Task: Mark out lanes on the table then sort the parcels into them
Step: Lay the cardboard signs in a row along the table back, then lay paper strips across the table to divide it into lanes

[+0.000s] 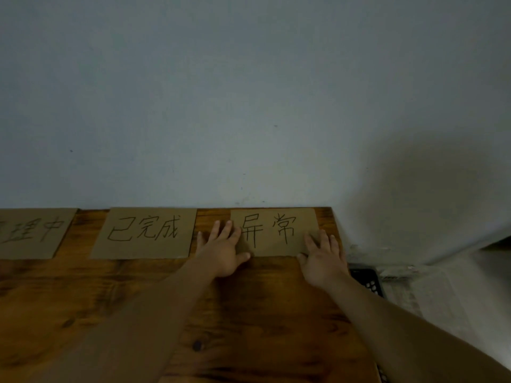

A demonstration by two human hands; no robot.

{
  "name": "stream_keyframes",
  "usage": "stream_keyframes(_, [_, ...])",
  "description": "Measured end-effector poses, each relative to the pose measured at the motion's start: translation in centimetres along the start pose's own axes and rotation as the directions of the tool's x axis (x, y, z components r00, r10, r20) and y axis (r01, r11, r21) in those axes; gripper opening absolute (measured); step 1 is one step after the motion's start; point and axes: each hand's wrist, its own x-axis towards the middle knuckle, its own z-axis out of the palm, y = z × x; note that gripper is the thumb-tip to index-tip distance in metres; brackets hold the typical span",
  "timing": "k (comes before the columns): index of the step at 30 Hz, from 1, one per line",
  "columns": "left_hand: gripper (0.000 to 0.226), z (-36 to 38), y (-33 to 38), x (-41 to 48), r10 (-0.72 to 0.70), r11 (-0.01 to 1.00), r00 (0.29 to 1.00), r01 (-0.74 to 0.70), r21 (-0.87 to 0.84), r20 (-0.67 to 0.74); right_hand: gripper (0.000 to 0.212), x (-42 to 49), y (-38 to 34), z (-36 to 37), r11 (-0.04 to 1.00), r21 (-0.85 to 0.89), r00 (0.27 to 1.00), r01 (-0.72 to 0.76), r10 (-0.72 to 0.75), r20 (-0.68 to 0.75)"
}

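Note:
Three brown cardboard signs with handwritten black characters lie along the far edge of the wooden table (249,313), against the wall. The right sign (276,230) sits near the table's far right corner. My left hand (224,250) lies flat with straight fingers on that sign's left edge. My right hand (323,261) presses flat on its lower right corner. The middle sign (146,233) lies to the left of my left hand, apart from it. The left sign (30,233) is cut off by the frame's edge. No parcels are in view.
A plain pale wall rises directly behind the table. A black perforated crate (367,280) stands on the floor just past the table's right edge. The near table surface shows bare dark wood grain.

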Motion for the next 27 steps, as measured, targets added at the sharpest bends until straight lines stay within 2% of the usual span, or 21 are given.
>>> stream_keyframes(6, [0.077, -2.6, -3.0, -2.4, -0.075, 0.993, 0.993, 0.067, -0.099, -0.086, 0.069, -1.1, -2.8, -3.0, 0.998, -0.012, 0.997, 0.065, -0.065, -0.033])
stream_keyframes(13, [0.077, -5.4, -12.3, -13.3, -0.218, 0.969, 0.962, 0.195, -0.149, -0.163, 0.071, -7.8, -13.4, -5.1, 0.963, -0.018, 0.963, 0.267, -0.268, -0.037])
stream_keyframes(22, [0.077, -3.1, -30.9, -34.9, -0.436, 0.890, 0.855, 0.362, -0.277, -0.281, 0.071, -22.5, -33.2, -1.0, 0.868, -0.066, 0.869, 0.493, -0.495, -0.011])
stream_keyframes(27, [0.080, 0.3, -41.8, -46.0, -0.536, 0.826, 0.803, 0.436, -0.357, -0.260, 0.070, -30.3, -43.1, 2.9, 0.810, -0.037, 0.811, 0.586, -0.585, 0.030])
